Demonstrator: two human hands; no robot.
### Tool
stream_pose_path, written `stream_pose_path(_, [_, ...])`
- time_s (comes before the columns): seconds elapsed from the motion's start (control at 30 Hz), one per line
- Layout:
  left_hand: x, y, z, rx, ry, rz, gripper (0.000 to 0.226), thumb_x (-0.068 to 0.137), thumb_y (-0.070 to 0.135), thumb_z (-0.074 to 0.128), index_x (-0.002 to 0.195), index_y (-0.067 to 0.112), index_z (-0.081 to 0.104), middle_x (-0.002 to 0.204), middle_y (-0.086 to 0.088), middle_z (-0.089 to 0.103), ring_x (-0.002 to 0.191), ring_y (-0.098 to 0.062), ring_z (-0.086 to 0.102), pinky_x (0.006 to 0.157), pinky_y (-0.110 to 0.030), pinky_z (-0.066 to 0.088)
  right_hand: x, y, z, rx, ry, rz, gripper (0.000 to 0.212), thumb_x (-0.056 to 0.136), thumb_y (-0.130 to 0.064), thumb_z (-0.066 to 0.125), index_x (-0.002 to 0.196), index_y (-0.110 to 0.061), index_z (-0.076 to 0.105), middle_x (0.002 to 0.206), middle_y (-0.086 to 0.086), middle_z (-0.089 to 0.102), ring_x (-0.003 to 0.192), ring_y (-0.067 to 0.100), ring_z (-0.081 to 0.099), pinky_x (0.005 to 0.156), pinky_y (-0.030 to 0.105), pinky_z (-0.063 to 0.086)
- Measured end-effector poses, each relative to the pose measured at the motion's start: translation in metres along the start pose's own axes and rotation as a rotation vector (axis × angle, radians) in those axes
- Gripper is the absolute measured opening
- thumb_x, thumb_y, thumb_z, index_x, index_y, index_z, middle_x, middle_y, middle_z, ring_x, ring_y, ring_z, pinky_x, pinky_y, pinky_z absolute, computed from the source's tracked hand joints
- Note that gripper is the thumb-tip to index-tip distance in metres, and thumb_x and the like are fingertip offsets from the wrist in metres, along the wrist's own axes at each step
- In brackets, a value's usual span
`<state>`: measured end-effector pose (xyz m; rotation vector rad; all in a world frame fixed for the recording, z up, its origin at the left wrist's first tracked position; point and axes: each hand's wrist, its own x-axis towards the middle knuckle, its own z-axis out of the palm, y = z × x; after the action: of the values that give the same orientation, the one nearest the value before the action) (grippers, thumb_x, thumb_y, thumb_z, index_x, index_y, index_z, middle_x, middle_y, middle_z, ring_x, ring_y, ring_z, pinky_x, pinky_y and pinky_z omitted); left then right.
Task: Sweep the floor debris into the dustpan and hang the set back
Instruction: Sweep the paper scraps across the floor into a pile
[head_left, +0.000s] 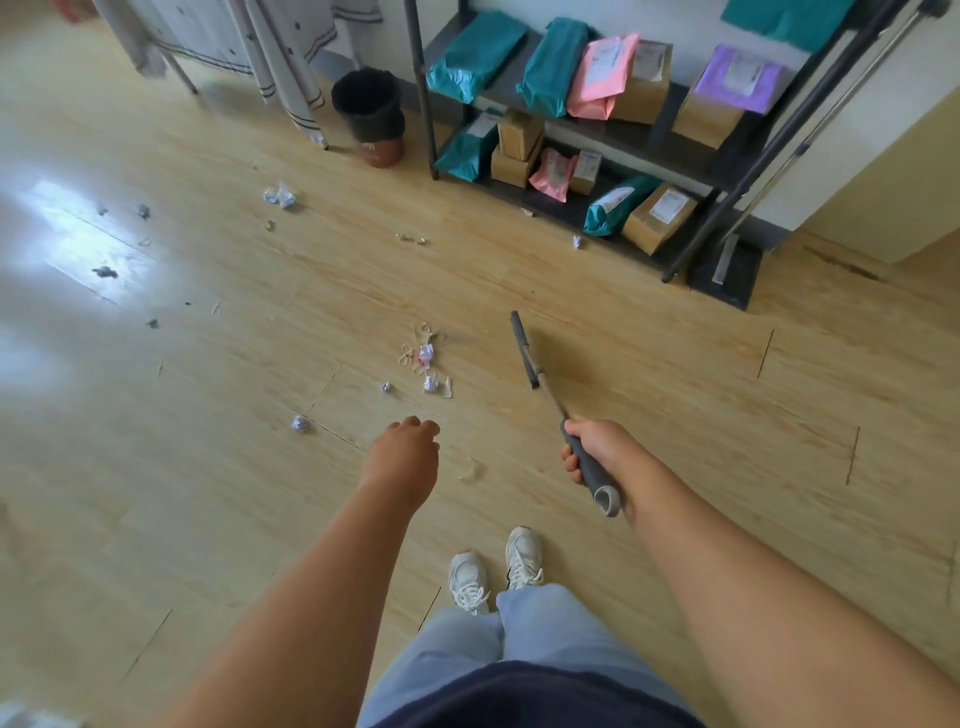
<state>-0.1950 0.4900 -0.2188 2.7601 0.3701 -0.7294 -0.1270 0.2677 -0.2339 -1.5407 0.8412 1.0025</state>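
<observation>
The right hand is clamping the grey padded handle of a thin broom, its dark narrow head mid-frame, right of paper scraps, while the left hand is hanging loosely curled, empty

pale wood-grain plank floor, white crumpled paper scraps, grey padded broom handle, teal plastic mailers, pink plastic mailer, black round bin

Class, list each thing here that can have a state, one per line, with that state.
Right hand: grips the grey-handled broom.
Left hand: holds nothing, fingers loosely curled.
Crumpled white paper scraps: scattered on the wooden floor, unswept.
Black waste bin: upright.
Black dustpan: on the floor, untouched.
</observation>
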Motion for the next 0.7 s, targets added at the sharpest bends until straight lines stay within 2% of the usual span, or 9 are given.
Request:
stream_pose_path(0.17, [0.018,0.005,-0.009,-0.02,0.023,-0.03,0.036,0.101,0.022,0.04,0.136,0.019,0.05,0.132,-0.003,0.054,0.123,-0.025,0.047,0.097,-0.037,0.043,0.028,-0.019,-0.014,-0.074,0.114,0.033,0.025,0.101,-0.02,0.043,0.11,0.001,0.05,0.063,0.01,0.048,0.05,0.02,0.043,0.047,0.032,0.035])
stream_pose_path(0.3, [0.025,-0.004,-0.009,-0.026,0.007,-0.03,0.037,0.102,0.022,0.039,0.138,0.02,0.049,0.133,-0.002,0.053,0.124,-0.024,0.047,0.097,-0.036,0.043,0.037,-0.031,0.005,-0.12,0.11,0.075,0.027,0.103,-0.024,0.041,0.109,0.001,0.048,0.063,0.01,0.048,0.052,0.02,0.043,0.048,0.033,0.036])
stream_pose_path(0.47, [0.038,-0.041,-0.017,-0.01,-0.028,-0.001,0.037,0.103,0.022,0.039,0.138,0.019,0.049,0.133,-0.003,0.053,0.124,-0.024,0.047,0.099,-0.036,0.044,0.037,-0.049,0.063,-0.217,0.062,0.052,0.028,0.102,-0.023,0.041,0.109,0.002,0.051,0.065,0.01,0.052,0.053,0.02,0.046,0.051,0.033,0.04])
stream_pose_path(0.53, [0.044,-0.059,-0.023,0.007,-0.032,0.019,0.037,0.103,0.022,0.038,0.138,0.02,0.048,0.134,-0.003,0.052,0.124,-0.024,0.046,0.099,-0.036,0.043,0.036,-0.053,0.087,-0.251,0.039,0.043,0.03,0.101,-0.022,0.041,0.119,0.0,0.052,0.065,0.009,0.053,0.053,0.02,0.048,0.051,0.032,0.041])
stream_pose_path(0.6, [0.053,-0.083,-0.034,0.032,-0.047,0.049,0.037,0.103,0.022,0.038,0.138,0.02,0.048,0.134,-0.003,0.052,0.125,-0.024,0.046,0.099,-0.036,0.042,0.036,-0.054,0.118,-0.248,0.034,0.045,0.036,0.101,-0.02,0.041,0.134,-0.009,0.046,0.067,0.009,0.052,0.052,0.019,0.048,0.049,0.029,0.041])
stream_pose_path(0.7, [0.064,-0.118,-0.049,0.082,-0.04,0.087,0.035,0.102,0.021,0.038,0.135,0.017,0.051,0.131,-0.004,0.054,0.123,-0.025,0.047,0.096,-0.037,0.043,0.031,-0.05,0.16,-0.249,-0.024,0.037,0.039,0.101,-0.017,0.038,0.139,-0.017,0.044,0.071,0.009,0.05,0.052,0.017,0.047,0.045,0.025,0.04])
